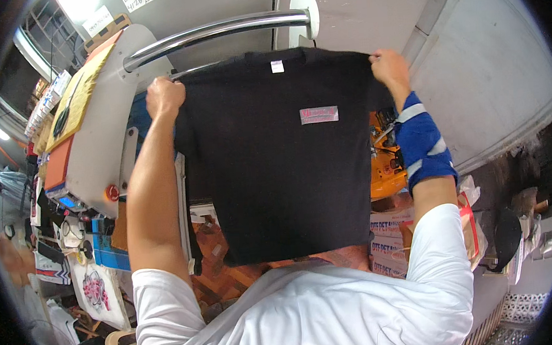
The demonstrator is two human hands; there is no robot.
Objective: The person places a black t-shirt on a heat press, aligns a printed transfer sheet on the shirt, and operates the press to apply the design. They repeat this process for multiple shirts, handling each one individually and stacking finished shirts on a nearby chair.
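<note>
Heat press, cardboard boxes

White neck tag and pink-grey rectangular label on shirt.

Cluttered worktable with printed sheet

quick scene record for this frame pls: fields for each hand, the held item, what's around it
left hand: fist closed on one shoulder of the black T-shirt
right hand: closed on the other shoulder; blue wrist wrap on that forearm
shirt state: held up spread, hanging flat, small pink print on chest, white neck tag
behind: heat press with chrome handle bar
lower right: cardboard boxes
</note>
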